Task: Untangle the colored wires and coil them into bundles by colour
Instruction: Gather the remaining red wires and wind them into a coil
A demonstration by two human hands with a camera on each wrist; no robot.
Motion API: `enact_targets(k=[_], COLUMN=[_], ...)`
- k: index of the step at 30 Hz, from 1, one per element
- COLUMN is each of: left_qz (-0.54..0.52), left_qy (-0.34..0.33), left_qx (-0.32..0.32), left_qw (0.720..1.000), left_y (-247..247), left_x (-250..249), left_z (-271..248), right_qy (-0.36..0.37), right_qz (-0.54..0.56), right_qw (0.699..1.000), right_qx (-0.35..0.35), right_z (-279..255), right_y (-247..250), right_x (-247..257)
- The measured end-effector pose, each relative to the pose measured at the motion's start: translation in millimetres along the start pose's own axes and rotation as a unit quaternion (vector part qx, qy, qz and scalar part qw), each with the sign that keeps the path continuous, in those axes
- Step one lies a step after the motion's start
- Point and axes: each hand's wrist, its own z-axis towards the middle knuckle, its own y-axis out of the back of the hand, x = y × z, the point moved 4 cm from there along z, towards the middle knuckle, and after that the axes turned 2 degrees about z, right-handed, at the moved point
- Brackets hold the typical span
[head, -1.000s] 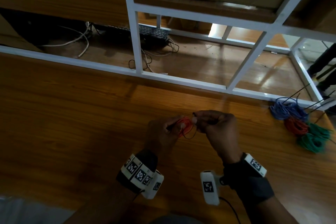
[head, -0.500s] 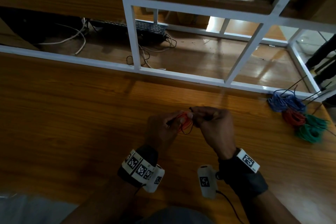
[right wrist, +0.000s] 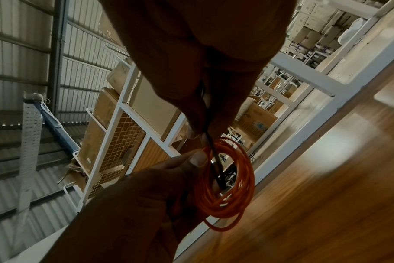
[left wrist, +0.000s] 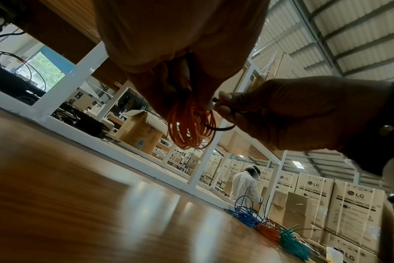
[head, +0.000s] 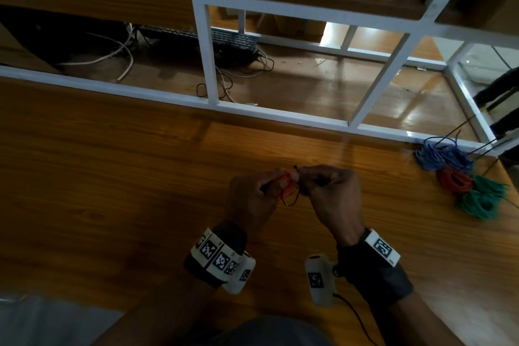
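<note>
A small coil of orange wire [head: 287, 185] [left wrist: 191, 124] [right wrist: 227, 186] hangs above the wooden table [head: 126, 177], held in my left hand [head: 261, 191] between thumb and fingers. My right hand [head: 323, 182] pinches a thin black tie [left wrist: 223, 127] [right wrist: 214, 160] that loops through the coil. Both hands are close together at the table's middle. Part of the coil is hidden inside my left fingers.
At the table's far right lie a blue wire bundle [head: 441, 156], an orange-red one [head: 453, 181] and green ones [head: 483, 199]. A white frame rail [head: 252, 109] runs along the table's back edge. A person in white [left wrist: 245, 183] stands far behind.
The hands stay together on the orange coil; the right hand's fingers have shifted slightly on the black tie. The head view has drifted a little.
</note>
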Motion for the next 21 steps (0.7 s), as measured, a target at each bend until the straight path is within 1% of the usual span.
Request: enact_targets(k=[5, 9, 12, 15, 18, 21], left_qz=[0.026, 0.023, 0.033, 0.044, 0.033, 0.015], left_qy=[-0.016, 0.01, -0.006, -0.019, -0.031, -0.039], left_qx=[0.0, 0.004, 0.007, 0.02, 0.038, 0.043], left_qw=[1.0, 1.0, 0.999, 0.999, 0.998, 0.998], left_y=[2, 2, 1, 3, 2, 0], left_x=[-3, -2, -4, -4, -3, -4], left_z=[1, 2, 3, 4, 2, 1], right_qy=[-0.001, 0.001, 0.02, 0.018, 0.009, 0.044], right_qz=[-0.022, -0.053, -0.077, -0.078, -0.074, -0.125], right_qw=[1.0, 0.998, 0.996, 0.994, 0.994, 0.988], right_qx=[0.013, 0.028, 0.047, 0.078, 0.075, 0.077], right_z=[-1, 2, 4, 7, 13, 15], right_y=[-3, -5, -8, -4, 5, 9], right_x=[-3, -11, -11, -8, -6, -1])
